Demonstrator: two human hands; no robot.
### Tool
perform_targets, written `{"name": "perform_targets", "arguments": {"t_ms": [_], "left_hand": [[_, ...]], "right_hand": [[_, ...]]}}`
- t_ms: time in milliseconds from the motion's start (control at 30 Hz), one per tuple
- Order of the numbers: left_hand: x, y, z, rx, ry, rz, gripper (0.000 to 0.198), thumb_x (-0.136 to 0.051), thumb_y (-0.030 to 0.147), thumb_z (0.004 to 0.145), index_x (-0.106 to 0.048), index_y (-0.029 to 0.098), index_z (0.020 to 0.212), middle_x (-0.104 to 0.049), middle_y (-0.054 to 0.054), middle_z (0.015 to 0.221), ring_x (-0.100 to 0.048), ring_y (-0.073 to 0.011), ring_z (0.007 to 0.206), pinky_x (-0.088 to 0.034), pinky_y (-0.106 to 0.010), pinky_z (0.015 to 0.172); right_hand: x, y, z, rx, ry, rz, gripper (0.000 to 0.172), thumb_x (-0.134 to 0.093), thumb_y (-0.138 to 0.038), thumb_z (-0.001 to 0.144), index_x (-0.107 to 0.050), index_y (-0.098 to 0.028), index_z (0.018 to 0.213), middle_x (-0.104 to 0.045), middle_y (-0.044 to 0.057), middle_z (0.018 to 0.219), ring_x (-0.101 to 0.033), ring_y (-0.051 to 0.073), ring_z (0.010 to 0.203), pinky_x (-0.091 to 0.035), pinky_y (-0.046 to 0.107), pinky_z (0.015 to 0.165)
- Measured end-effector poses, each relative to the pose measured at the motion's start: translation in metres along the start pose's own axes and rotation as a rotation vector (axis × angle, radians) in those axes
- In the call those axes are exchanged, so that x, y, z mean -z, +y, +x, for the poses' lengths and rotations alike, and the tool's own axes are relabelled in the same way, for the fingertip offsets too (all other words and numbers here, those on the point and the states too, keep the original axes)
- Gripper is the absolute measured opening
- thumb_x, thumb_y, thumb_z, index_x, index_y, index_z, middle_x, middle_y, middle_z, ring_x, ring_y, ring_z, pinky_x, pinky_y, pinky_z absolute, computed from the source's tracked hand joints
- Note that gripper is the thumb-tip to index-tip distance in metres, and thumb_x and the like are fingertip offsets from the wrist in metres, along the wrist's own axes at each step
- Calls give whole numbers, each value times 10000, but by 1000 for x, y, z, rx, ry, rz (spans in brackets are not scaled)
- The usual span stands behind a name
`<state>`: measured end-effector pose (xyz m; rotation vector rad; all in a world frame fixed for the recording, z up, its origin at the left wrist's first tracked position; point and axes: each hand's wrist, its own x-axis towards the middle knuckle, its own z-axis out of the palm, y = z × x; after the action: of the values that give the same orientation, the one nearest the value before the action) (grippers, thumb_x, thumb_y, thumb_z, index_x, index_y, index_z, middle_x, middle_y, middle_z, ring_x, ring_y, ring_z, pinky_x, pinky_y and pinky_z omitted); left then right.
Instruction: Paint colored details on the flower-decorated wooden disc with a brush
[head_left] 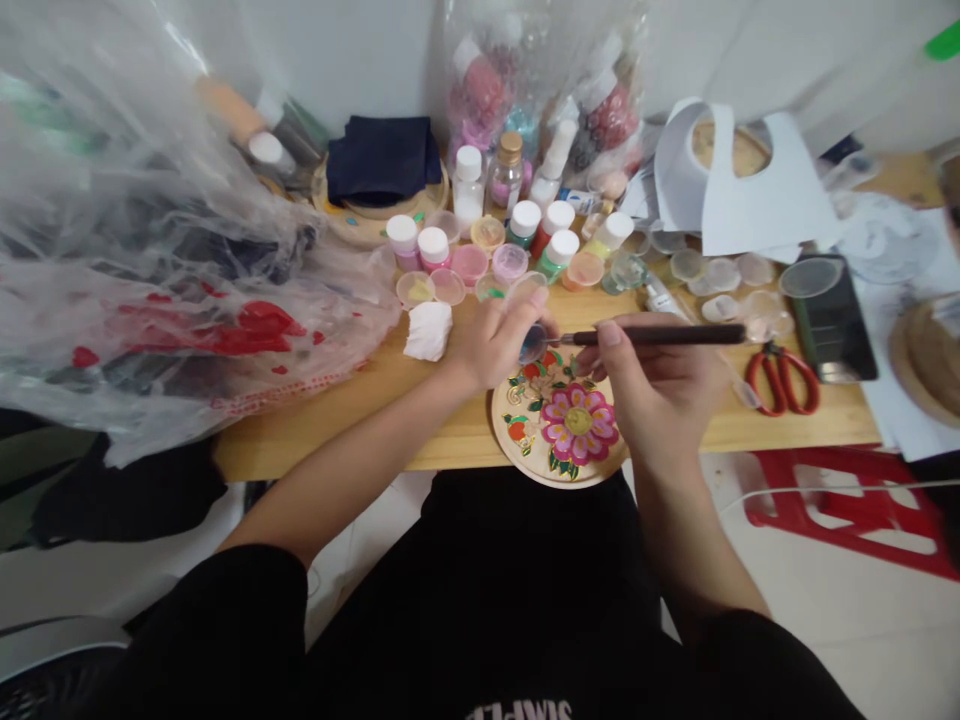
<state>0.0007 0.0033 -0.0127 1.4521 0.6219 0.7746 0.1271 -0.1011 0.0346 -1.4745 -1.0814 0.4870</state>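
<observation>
A round wooden disc (pixel 559 425) painted with a pink flower, red fruit and green leaves lies at the front edge of the wooden table (pixel 420 410). My left hand (pixel 495 340) is closed around a small clear cup (pixel 531 344) just above the disc's far side. My right hand (pixel 660 385) pinches a dark-handled brush (pixel 660 336), held level, its tip reaching into the small cup.
Small paint pots and white-capped bottles (pixel 517 245) crowd the table behind my hands. A crumpled white tissue (pixel 428 330) lies left. Red scissors (pixel 784 378) and a dark phone (pixel 832 318) sit right. Clear plastic sheeting (pixel 150 240) covers the left. A red stool (pixel 847 500) stands below.
</observation>
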Motion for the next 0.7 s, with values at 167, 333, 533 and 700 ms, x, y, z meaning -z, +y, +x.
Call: {"name": "perform_targets", "arguments": {"t_ms": [167,333,533,700], "left_hand": [[-3,-5,2,24,98,-35,706,-399,762,989,-647,202,637,-614,-29,578,-580,-144,602,-450,-288,564],[-3,-1,1,38,43,-46,740,-362,748,1009,-638,196,602,-569,-35,513,-524,-138,476,-416,-290,504],[-2,9,-1,66,66,-10,749,-395,784,973,-614,192,570,-587,-40,516,-531,-134,483,-430,-292,514],[-1,12,-2,130,64,-35,717,-424,780,944,-621,183,599,-586,-20,526,-515,-110,474,-410,-264,495]], "right_hand": [[13,6,44,97,-347,-8,284,-772,-491,890,-757,-209,872,-761,0,772,-692,97,589,-569,242,567],[6,15,77,115,-513,52,424,-824,-627,775,-743,-213,807,-684,-25,647,-626,104,517,-533,266,516],[3,31,71,192,-412,69,273,-779,-491,868,-754,-227,805,-717,-27,699,-629,106,571,-496,271,551],[8,35,68,166,-379,90,265,-762,-490,877,-758,-235,803,-746,-13,735,-635,120,560,-514,284,534]]}}
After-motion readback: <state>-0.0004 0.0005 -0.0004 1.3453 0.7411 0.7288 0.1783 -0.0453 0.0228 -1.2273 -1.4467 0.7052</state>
